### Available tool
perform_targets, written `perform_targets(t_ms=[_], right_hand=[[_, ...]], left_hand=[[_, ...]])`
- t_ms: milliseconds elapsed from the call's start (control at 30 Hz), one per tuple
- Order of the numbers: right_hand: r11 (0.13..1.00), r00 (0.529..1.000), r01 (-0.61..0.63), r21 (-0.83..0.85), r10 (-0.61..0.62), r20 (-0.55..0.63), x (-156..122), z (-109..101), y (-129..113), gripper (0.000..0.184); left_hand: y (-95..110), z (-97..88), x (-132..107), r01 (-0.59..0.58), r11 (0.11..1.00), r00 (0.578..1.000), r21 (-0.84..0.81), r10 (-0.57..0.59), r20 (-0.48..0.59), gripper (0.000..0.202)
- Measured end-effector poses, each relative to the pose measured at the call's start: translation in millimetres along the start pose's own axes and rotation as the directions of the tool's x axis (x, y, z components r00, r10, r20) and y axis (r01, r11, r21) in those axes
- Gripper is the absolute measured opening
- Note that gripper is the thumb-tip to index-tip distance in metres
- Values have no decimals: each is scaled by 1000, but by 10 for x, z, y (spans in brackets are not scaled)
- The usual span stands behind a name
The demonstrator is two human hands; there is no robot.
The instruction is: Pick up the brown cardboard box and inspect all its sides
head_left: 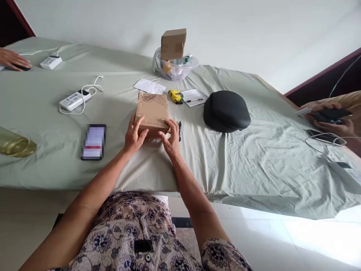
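Observation:
A small brown cardboard box [152,109] with dark pen drawings on its top lies on the cloth-covered table in front of me. My left hand [135,133] grips its near left corner, with the thumb along the front side and fingers on the top edge. At the near right corner my right hand [170,137] holds it the same way. A black marker [179,131] lies just beside my right fingers. Behind the box are a white sheet of paper [149,86] and a yellow tape measure [176,96]. The box's underside is hidden.
A phone [93,142] and a white power bank [75,101] with a cable lie left. A black case [227,111] sits right, near a pen on paper [194,97]. At the back, another box [173,43] tops a plastic bag [177,71]. Other people's hands show at both sides.

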State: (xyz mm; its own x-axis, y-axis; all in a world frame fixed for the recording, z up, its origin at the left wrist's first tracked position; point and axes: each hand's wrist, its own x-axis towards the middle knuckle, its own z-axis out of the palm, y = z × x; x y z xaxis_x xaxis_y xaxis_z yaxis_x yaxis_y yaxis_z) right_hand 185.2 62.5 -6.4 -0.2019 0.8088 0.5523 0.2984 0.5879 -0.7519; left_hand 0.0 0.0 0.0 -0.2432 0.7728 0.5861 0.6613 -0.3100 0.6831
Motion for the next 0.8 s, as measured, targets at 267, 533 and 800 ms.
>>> perform_targets(t_ms=[267,533,800], right_hand=[[994,985,-19,-111,-1,-172,-51,99,-80,63],[998,995,-37,40,41,-94,-34,7,-62,51],[959,985,-167,230,175,-14,3,20,21,73]], left_hand=[[149,57,-85,60,997,994,-40,-63,-92,52],[75,22,-43,94,991,989,-98,-104,-108,44],[62,-51,7,127,979,974,-157,-153,-168,42]])
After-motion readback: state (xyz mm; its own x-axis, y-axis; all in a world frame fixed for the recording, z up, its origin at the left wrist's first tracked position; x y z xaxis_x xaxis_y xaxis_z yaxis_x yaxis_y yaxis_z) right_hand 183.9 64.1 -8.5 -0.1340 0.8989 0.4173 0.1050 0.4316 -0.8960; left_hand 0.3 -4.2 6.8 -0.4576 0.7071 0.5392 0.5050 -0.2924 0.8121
